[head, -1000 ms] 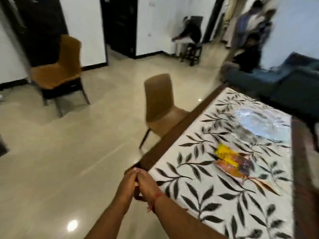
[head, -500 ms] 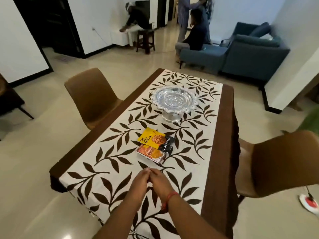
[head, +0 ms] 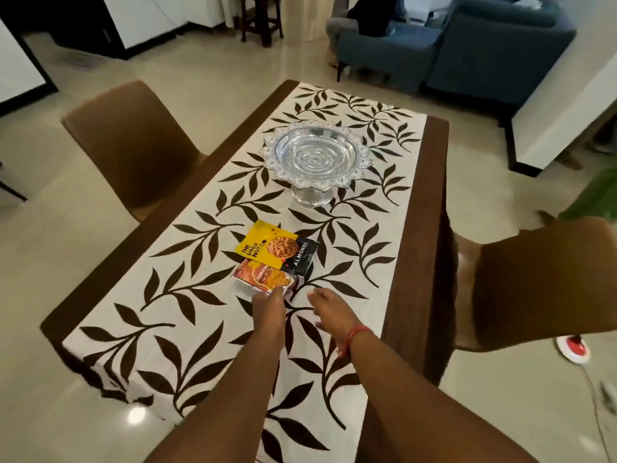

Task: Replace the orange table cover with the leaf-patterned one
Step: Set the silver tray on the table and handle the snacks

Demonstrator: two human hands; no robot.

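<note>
The leaf-patterned cover (head: 187, 272), white with dark brown leaves and brown side borders, lies spread over the table. No orange cover is in view. My left hand (head: 268, 307) reaches forward, its fingertips touching the near edge of the orange snack packet (head: 263, 279). My right hand (head: 330, 312), with a red thread at the wrist, hovers just right of it over the cloth, fingers relaxed and holding nothing. A yellow and black almond packet (head: 277, 250) lies overlapping the orange one.
A silver pedestal bowl (head: 315, 158) stands at the far middle of the table. Brown chairs stand at the left (head: 133, 145) and the right (head: 541, 285). A blue sofa (head: 484, 51) sits beyond, with a person beside it. A white and red device (head: 572, 350) lies on the floor.
The view swung from the table's left corner to face it lengthwise. My hands, clasped together before, have parted and moved forward to the snack packets.
</note>
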